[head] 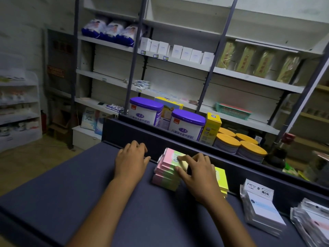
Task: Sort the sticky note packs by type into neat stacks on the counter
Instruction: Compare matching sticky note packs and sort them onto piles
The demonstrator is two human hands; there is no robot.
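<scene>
A stack of pink-and-green sticky note packs (167, 172) stands on the dark counter (74, 189) near its raised back edge. My right hand (197, 172) rests on the top pack, fingers spread over its right side and thumb against the stack's front edge. Partly hidden behind that hand lies a yellow pack stack (222, 180). My left hand (131, 157) lies flat on the counter just left of the stack, holding nothing. Further right sit a stack of white-and-blue packs in clear sleeves (261, 211) and a looser pile of sleeved packs (313, 223) at the frame's edge.
A raised dark ledge (195, 145) runs behind the counter. Behind it stand two purple-lidded tins (187, 123), yellow boxes (211, 127) and orange-lidded containers (238, 145). Shelving with goods fills the background.
</scene>
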